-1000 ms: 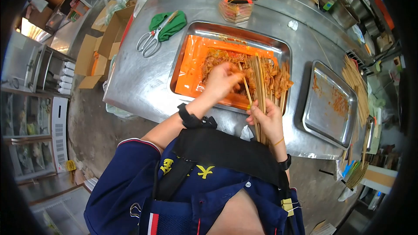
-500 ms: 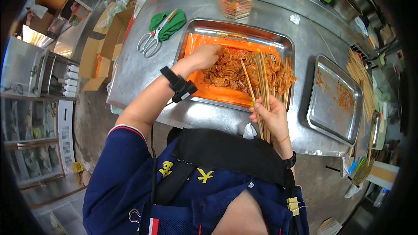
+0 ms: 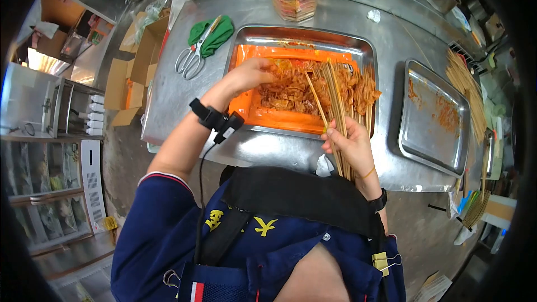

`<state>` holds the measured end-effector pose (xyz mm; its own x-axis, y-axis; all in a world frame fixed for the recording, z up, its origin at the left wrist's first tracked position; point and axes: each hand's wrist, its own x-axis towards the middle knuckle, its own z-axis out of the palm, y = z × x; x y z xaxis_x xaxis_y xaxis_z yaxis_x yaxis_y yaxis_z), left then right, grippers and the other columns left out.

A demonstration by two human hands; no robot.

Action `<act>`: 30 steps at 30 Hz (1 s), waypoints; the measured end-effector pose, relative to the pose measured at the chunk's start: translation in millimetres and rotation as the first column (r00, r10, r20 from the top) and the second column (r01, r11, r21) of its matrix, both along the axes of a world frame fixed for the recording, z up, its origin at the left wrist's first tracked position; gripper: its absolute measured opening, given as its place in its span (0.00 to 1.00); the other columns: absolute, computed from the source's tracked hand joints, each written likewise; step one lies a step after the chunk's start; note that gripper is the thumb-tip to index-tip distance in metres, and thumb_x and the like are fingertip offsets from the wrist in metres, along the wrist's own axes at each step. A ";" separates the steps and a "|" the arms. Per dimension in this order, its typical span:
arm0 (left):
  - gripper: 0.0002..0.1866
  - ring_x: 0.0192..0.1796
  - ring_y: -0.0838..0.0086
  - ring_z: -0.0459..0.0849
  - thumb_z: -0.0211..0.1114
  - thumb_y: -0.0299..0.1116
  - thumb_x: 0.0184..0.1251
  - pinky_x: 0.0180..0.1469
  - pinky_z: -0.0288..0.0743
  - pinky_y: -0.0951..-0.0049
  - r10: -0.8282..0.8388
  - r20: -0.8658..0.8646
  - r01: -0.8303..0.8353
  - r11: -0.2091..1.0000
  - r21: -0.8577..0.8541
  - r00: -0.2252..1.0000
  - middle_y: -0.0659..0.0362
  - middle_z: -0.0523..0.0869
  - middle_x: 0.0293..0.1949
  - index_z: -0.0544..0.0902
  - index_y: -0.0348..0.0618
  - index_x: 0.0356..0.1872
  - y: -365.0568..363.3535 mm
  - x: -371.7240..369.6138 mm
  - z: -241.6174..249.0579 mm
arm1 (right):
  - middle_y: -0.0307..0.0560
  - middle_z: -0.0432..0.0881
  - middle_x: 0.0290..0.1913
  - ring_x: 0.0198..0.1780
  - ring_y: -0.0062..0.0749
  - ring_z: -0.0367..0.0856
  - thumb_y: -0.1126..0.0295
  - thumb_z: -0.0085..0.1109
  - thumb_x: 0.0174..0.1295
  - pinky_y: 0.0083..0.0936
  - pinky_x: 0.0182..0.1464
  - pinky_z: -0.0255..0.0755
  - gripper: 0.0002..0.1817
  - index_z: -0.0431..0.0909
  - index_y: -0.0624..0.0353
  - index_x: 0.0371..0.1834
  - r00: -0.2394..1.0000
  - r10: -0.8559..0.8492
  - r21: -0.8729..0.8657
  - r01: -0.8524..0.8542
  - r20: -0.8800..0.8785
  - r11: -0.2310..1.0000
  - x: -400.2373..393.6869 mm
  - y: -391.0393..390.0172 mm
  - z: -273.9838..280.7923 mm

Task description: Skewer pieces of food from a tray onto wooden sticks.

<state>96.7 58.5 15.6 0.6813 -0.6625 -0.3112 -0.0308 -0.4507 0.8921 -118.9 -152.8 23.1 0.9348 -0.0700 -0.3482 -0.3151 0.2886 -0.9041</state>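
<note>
My left hand [image 3: 253, 74] is at the upper left of a heap of red-sauced meat slices [image 3: 285, 90], its bent fingers closed on a piece of the meat. The fingertips are partly hidden. My right hand [image 3: 352, 144] grips a bundle of bamboo skewers [image 3: 337, 98] at the near edge of the tray. One skewer [image 3: 316, 98] leans apart from the bundle, its lower end between thumb and fingers. Loaded meat skewers [image 3: 366, 96] lie at the tray's right side. Beneath the meat, an orange plastic sheet [image 3: 246, 113] lines the metal tray [image 3: 366, 50].
To the right stand a second, sauce-stained tray [image 3: 430, 148] and a pile of bare skewers [image 3: 465, 92]. Scissors [image 3: 193, 59] lie on a green cloth [image 3: 221, 36] at the left. A clear container [image 3: 295, 5] sits behind the tray, and crumpled tissue [image 3: 373, 15] is at the back.
My left hand has drawn back a little to the left, away from the middle of the meat. My right hand keeps its grip on the skewers, and the view has shifted slightly.
</note>
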 end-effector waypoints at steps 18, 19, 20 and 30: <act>0.10 0.32 0.81 0.79 0.54 0.28 0.61 0.28 0.69 0.83 0.283 -0.438 -0.481 0.752 -0.451 0.853 0.61 0.81 0.35 0.75 0.38 0.43 -38.1 -54.7 -12.8 | 0.43 0.78 0.28 0.25 0.19 0.78 0.74 0.53 0.60 0.14 0.26 0.74 0.05 0.71 0.63 0.38 1.000 0.015 -0.030 -0.015 0.000 0.999 -0.8 3.9 1.6; 0.10 0.32 0.81 0.79 0.54 0.27 0.61 0.29 0.70 0.83 0.270 -0.462 -0.487 0.745 -0.456 0.845 0.61 0.81 0.35 0.74 0.38 0.43 -39.5 -55.7 -12.1 | 0.43 0.78 0.29 0.25 0.19 0.78 0.75 0.52 0.61 0.14 0.27 0.74 0.06 0.70 0.63 0.38 1.000 0.017 -0.031 -0.017 0.003 0.999 -1.1 3.6 0.8; 0.10 0.32 0.80 0.79 0.54 0.27 0.61 0.30 0.70 0.82 0.257 -0.483 -0.493 0.738 -0.462 0.837 0.60 0.81 0.35 0.74 0.37 0.43 -41.2 -56.7 -9.9 | 0.44 0.78 0.29 0.25 0.19 0.78 0.75 0.52 0.61 0.14 0.27 0.74 0.06 0.70 0.63 0.39 1.000 0.020 -0.033 -0.020 0.008 0.999 -0.4 3.4 0.4; 0.08 0.40 0.74 0.80 0.60 0.24 0.59 0.42 0.74 0.77 0.167 -0.627 -0.540 0.699 -0.469 0.761 0.59 0.82 0.37 0.77 0.38 0.40 -41.1 -56.6 0.7 | 0.43 0.78 0.28 0.25 0.20 0.78 0.75 0.51 0.60 0.15 0.26 0.73 0.04 0.71 0.63 0.36 1.000 0.026 -0.036 -0.026 -0.001 0.999 1.1 4.4 1.2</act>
